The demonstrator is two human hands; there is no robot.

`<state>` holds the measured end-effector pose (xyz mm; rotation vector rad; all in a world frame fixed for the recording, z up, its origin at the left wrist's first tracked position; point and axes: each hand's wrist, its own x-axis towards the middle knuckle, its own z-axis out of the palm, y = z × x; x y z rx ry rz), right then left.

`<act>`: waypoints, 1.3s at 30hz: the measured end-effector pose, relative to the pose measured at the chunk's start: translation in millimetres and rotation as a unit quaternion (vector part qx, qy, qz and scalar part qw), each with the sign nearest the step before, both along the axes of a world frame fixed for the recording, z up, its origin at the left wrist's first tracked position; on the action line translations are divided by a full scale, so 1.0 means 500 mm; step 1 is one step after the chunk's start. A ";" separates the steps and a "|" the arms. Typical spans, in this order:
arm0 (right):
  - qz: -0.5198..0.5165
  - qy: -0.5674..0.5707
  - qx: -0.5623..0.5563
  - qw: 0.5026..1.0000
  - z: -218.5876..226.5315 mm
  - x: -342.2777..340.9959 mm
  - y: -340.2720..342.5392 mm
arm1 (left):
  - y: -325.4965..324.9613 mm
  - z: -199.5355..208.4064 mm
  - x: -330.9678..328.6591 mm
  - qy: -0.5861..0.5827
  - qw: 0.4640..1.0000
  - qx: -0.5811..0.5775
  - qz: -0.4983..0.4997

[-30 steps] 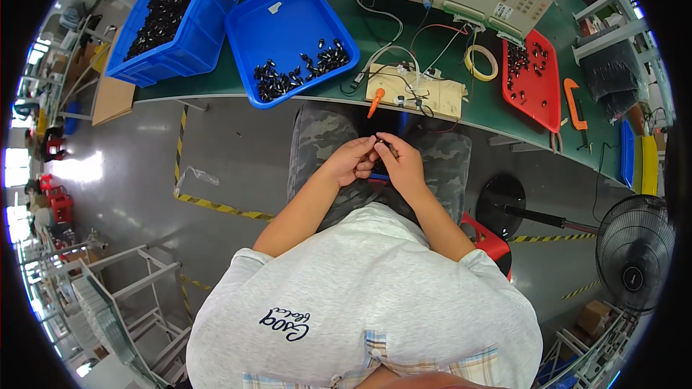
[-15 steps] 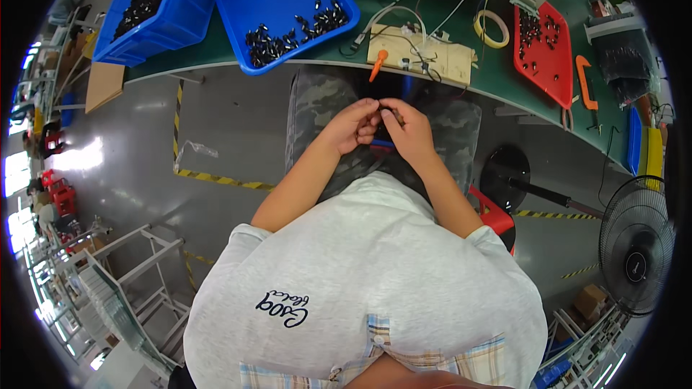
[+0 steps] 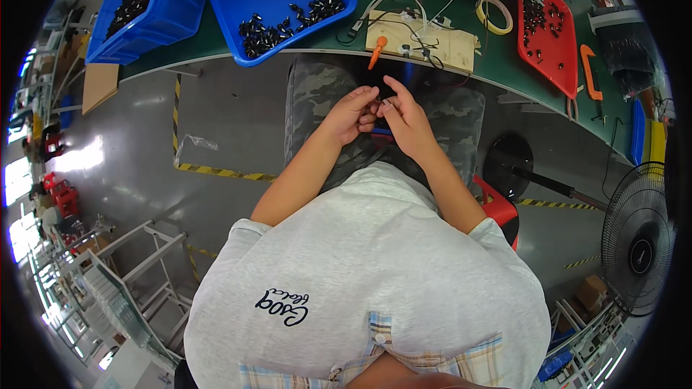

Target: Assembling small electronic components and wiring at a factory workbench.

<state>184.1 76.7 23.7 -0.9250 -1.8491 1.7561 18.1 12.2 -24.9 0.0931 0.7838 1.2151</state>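
Observation:
My left hand [image 3: 349, 117] is held over my lap with its fingers curled and the thumb laid along them. Whatever is in its pinch is too small and covered to make out. Close against it on the right is my right hand [image 3: 407, 121]. Its index finger is lifted and stretched, apart from the thumb, whose tip is by the left fingertips; its other fingers are mostly hidden. Just beyond both hands, an orange-handled tool [image 3: 378, 51] juts over the table edge from a pale wooden board [image 3: 386, 27] with wires and small fittings.
A blue tray [image 3: 249, 0] holds several small black-and-metal parts, with a deep blue bin [image 3: 173, 11] of similar parts to its left. Rightward on the green table [image 3: 504, 57] are a tape roll [image 3: 509, 20], a red tray [image 3: 556, 57] of parts and an orange tool [image 3: 591, 72]. A fan [image 3: 638, 245] stands right.
My right index finger has lifted and straightened away from the thumb; the hands were pinched together before. The view has shifted slightly, so the table sits a little higher.

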 end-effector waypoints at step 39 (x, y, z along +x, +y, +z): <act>-0.171 0.255 -0.482 0.820 0.065 -0.061 0.075 | 0.006 0.016 0.022 0.122 0.992 -0.031 -0.021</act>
